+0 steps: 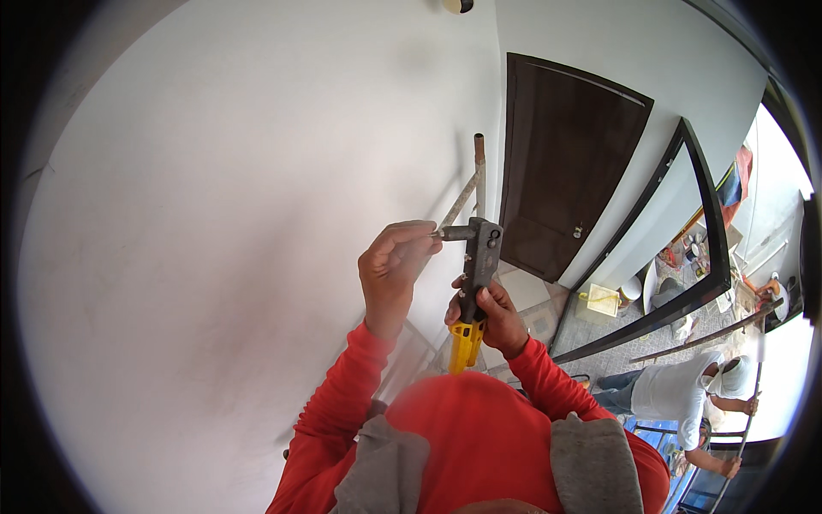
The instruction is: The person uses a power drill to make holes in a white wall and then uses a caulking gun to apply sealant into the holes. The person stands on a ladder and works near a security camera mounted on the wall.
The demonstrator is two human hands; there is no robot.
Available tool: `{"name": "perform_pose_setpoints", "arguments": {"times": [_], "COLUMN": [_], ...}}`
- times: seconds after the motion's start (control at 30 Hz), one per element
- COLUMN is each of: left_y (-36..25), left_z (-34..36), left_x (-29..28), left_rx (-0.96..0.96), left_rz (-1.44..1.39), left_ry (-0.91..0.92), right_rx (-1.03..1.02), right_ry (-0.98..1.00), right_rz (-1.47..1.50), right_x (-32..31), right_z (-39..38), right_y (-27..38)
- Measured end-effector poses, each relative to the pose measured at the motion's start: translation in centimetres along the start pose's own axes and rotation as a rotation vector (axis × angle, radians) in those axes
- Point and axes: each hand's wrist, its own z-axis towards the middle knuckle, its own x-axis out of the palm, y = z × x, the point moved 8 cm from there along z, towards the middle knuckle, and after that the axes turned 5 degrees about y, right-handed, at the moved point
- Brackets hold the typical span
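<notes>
I hold a hand riveter (479, 253) upright in front of my chest, its dark head turned so the nose points left and its yellow handles (467, 345) hanging below. My right hand (498, 315) is closed round its body, above the yellow part. My left hand (394, 261) has its fingertips pinched on a small metal piece, apparently a rivet (435, 234), at the tip of the nose. Behind the tool, worn metal tubes (479, 163) rise against the white wall (214, 214).
A dark brown door (565, 163) is ahead to the right, beside a black-framed opening (711, 240). Beyond are a pale yellow container (602, 299), a bucket (630, 289) and clutter. At lower right a co-worker in white (668, 390) grips a long bar (745, 428) by blue scaffolding.
</notes>
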Motion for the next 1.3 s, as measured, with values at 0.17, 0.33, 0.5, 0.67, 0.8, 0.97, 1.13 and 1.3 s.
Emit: {"name": "perform_pose_setpoints", "arguments": {"times": [0.17,0.33,0.5,0.67,0.8,0.97,1.13,1.3], "left_y": [0.0,2.3,5.8,10.1,13.4,17.3,19.3,19.8], "left_z": [1.2,0.1,-0.2,-1.4,-4.1,-4.6,-5.1,-5.5], "left_x": [0.4,1.0,2.1,4.3,5.5,4.1,2.3,0.6], "left_rx": [0.069,-0.033,-0.16,-0.388,-0.491,-0.652,-0.752,-0.799], "left_rz": [0.153,0.196,-0.022,-0.037,-0.216,-0.182,-0.055,0.023], "left_ry": [0.044,0.235,0.215,0.315,0.367,0.443,0.469,0.428], "right_rx": [-0.008,-0.038,-0.026,-0.205,0.03,1.001,1.615,1.545], "right_ry": [-0.086,-0.236,-0.32,-0.274,-0.212,-0.365,0.031,-0.051], "right_rz": [-0.112,-0.282,-0.509,-0.659,-0.885,-1.141,-0.98,-1.129], "right_x": [0.6,-0.3,-2.1,-1.4,-5.1,-15.0,-12.1,-9.3], "right_z": [0.5,1.8,3.0,0.5,-7.1,-25.6,-39.4,-37.5], "right_y": [0.8,0.2,-0.5,1.2,0.0,-7.0,-14.2,-9.8]}}
